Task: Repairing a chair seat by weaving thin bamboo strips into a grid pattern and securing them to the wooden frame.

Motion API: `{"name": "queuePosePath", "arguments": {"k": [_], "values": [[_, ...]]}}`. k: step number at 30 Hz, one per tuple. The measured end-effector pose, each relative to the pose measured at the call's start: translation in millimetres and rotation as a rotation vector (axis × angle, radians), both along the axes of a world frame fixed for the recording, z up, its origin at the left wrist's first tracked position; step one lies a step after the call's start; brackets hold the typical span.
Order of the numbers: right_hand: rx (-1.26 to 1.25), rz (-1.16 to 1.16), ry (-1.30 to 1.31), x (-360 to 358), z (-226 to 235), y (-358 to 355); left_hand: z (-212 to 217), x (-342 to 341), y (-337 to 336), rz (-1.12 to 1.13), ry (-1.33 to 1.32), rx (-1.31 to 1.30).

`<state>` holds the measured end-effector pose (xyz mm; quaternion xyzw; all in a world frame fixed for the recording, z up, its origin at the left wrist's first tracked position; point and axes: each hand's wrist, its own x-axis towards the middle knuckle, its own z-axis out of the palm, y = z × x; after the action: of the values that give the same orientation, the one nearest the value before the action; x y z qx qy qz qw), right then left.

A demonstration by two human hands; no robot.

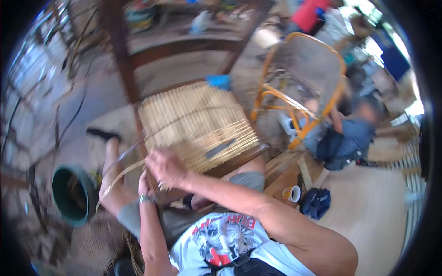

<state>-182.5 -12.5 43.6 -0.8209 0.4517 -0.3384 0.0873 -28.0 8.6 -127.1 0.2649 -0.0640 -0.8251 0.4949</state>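
In front of me stands a dark wooden chair with a woven seat of pale cane strips. At the seat's near left corner my right hand has its fingers bent closed, with a long loose cane strip at them. That strip curves away to the left over my leg. Just below, beside the seat's edge, is my left hand, its fingers partly hidden and blurred. A dark flat blade-like tool lies on the near right part of the weave. A blue piece sits at the seat's far right corner.
A dark green bucket stands to the left. At right are a cup, a dark blue cloth item and a pale board. Beyond, an orange-framed chair stands near a seated person; another wears red.
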Motion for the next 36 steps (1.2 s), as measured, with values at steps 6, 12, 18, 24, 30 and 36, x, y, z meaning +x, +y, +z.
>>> {"name": "queuePosePath", "arguments": {"k": [6,12,18,24,30,36], "values": [[-0.022,-0.003,0.054,-1.9,8.8,-6.9,42.3,-4.5,-3.1,0.105,0.234,0.119],[0.115,0.055,0.065,-5.0,10.1,-3.0,44.8,-7.8,0.0,0.012,-0.042,0.128],[0.301,0.038,-0.079,-35.0,24.8,4.7,0.7,1.3,-24.8,-0.329,-1.427,-0.216],[0.196,-0.039,-0.081,-82.5,36.1,18.8,-16.4,-12.4,-34.2,-0.402,-1.551,-0.392],[0.387,0.060,-0.153,-87.5,76.3,65.1,-48.9,5.1,-25.5,-0.001,-0.979,-0.044],[0.597,0.140,-0.198,-114.4,70.7,115.7,11.2,24.9,-8.2,0.326,0.135,0.133]]}}
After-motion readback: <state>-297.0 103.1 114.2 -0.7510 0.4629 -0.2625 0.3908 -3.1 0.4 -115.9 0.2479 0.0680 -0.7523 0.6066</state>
